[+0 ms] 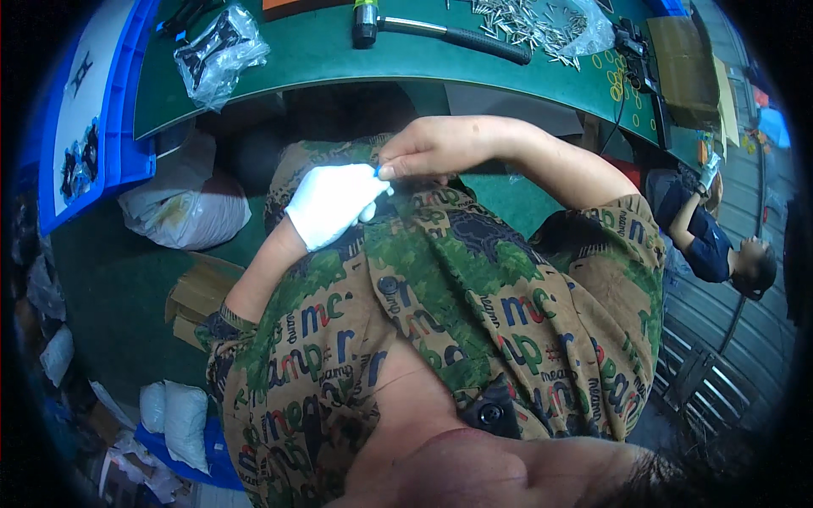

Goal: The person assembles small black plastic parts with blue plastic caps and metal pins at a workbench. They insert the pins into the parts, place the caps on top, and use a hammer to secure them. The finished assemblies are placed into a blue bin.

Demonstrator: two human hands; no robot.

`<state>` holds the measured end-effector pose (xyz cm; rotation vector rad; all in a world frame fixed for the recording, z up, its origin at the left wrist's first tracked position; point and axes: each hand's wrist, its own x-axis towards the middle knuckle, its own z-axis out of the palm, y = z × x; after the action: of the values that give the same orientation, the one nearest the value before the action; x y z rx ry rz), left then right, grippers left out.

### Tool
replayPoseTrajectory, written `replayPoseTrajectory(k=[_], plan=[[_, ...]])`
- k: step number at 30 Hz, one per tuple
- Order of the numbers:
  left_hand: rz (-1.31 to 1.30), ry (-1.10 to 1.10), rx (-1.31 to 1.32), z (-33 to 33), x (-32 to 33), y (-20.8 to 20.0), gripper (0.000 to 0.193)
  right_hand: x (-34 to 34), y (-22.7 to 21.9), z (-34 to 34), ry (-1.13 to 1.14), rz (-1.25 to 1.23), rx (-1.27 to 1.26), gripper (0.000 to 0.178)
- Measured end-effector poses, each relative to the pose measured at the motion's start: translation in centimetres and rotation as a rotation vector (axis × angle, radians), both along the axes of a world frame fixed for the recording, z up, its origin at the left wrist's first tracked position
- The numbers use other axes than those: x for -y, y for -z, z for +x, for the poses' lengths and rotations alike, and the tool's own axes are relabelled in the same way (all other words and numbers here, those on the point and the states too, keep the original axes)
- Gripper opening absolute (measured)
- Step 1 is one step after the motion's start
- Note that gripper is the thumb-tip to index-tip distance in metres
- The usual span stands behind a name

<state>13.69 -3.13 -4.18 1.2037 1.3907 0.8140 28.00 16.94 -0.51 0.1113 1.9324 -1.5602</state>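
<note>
My left hand (329, 203), in a white glove, is held in front of my torso with its fingers curled closed. What it may be holding is hidden in the glare of the glove. My bare right hand (434, 147) meets its fingertips from the right, with thumb and forefinger pinched together. Between the two hands shows a tiny blue spot (378, 171), too small to name. Both hands are just short of the green table's (322, 72) near edge, above my lap.
On the table lie a hammer (449, 34) with a black grip, a heap of metal pins (529, 30), yellow rings (622, 80) and a clear bag of black parts (218, 51). A blue tray (110, 161) stands left, a white sack (190, 199) below. A co-worker (707, 237) is at right.
</note>
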Motion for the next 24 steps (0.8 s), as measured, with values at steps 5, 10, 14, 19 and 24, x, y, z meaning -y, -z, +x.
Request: replayPoseTrajectory(k=[5, 10, 14, 19, 24], plan=[[-0.145, -0.062, 0.359, -1.1, 0.4, -0.7, 0.027, 0.8, 2.2, -0.3, 0.159, -0.49, 0.322, 0.04], [-0.161, -0.178, 0.417, -3.5, 1.1, -0.5, 0.028, 0.6, -1.0, -1.2, 0.188, -0.068, -0.164, 0.042], [-0.001, -0.254, 0.6, -4.9, 0.8, -1.1, 0.051, -5.4, -3.4, -1.1, 0.376, 0.666, -0.567, 0.034], [0.006, -0.197, 0.671, -5.9, 0.2, -2.1, 0.094, -14.4, -2.2, -0.5, 0.51, 1.311, -0.595, 0.026], [0.128, -0.125, 0.718, -4.2, -0.6, -0.3, 0.071, -16.4, 0.2, -1.3, 0.344, 1.451, -0.467, 0.026]])
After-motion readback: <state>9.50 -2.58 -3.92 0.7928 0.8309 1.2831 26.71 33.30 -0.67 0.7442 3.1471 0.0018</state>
